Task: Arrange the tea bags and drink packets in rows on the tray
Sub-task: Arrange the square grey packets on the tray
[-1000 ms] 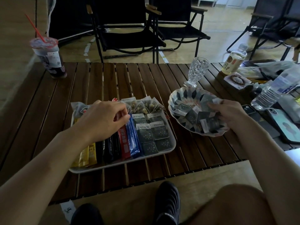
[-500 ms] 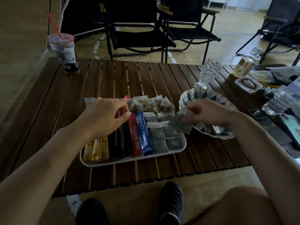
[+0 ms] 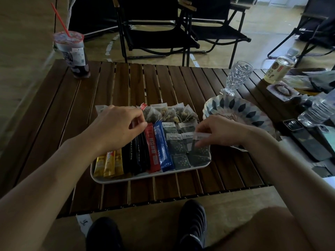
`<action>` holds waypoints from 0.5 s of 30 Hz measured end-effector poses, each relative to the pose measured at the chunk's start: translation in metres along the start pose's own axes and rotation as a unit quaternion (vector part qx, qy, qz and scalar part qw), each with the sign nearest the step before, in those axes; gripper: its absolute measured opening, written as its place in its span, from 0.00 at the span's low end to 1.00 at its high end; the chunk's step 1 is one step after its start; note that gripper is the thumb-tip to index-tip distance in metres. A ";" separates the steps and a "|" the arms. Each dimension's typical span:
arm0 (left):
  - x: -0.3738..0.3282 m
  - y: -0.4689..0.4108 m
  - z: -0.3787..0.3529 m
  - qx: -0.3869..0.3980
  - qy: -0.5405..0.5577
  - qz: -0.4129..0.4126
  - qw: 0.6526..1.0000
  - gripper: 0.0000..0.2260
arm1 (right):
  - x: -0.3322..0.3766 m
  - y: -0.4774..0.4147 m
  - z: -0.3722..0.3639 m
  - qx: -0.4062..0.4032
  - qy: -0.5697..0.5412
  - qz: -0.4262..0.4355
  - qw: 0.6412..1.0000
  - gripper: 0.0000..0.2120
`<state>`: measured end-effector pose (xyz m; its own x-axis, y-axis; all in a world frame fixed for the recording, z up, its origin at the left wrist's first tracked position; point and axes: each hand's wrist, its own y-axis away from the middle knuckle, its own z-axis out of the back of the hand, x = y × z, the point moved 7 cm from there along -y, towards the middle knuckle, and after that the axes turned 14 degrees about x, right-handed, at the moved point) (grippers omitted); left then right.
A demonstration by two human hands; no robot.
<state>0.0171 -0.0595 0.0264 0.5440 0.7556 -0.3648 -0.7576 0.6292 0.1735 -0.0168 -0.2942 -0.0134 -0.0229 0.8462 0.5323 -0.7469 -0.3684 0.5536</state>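
A: Which step do we show here?

B: We show the right hand point(image 3: 217, 132) over the right end of the white tray point(image 3: 126, 179), its fingertips pinched together on the top edge of a dark tea packet point(image 3: 200, 144). The packet hangs above the near right corner of the tray, overlapping the grid of matching dark tea packets point(image 3: 178, 147) already laid there.

A: And the other hand?

B: The left hand point(image 3: 117, 127) rests on the far left part of the tray, fingers curled with the tips closed near the top ends of the black stick packets point(image 3: 136, 156). We cannot tell whether it grips one or only steadies the row.

A: How is the tray filled so far?

B: From its left end we read yellow stick packets point(image 3: 108, 164), the black sticks, a red packet point(image 3: 153, 153) and a blue packet point(image 3: 163, 149), then the dark squares. Mesh tea bags point(image 3: 168, 113) line the tray's far edge. The patterned bowl point(image 3: 241, 107), just right of the tray, appears nearly empty, so we judge the task close to done.

A: How should we place this packet well?

B: We would lower it flat into the open slot at the tray's right edge, label strip toward the far edge like its neighbours, edges squared with the column beside it. We would let go only once it lies flat, since a sliding packet could nudge the finished rows.
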 end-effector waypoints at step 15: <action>-0.004 -0.002 -0.003 0.010 0.005 -0.005 1.000 0.12 | 0.003 -0.001 0.002 -0.026 0.076 -0.016 0.997 0.13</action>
<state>0.0153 -0.0639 0.0251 0.5479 0.7469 -0.3767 -0.7447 0.6407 0.1871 -0.0149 -0.2919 -0.0104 -0.0952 0.9073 0.4095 -0.7828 -0.3224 0.5323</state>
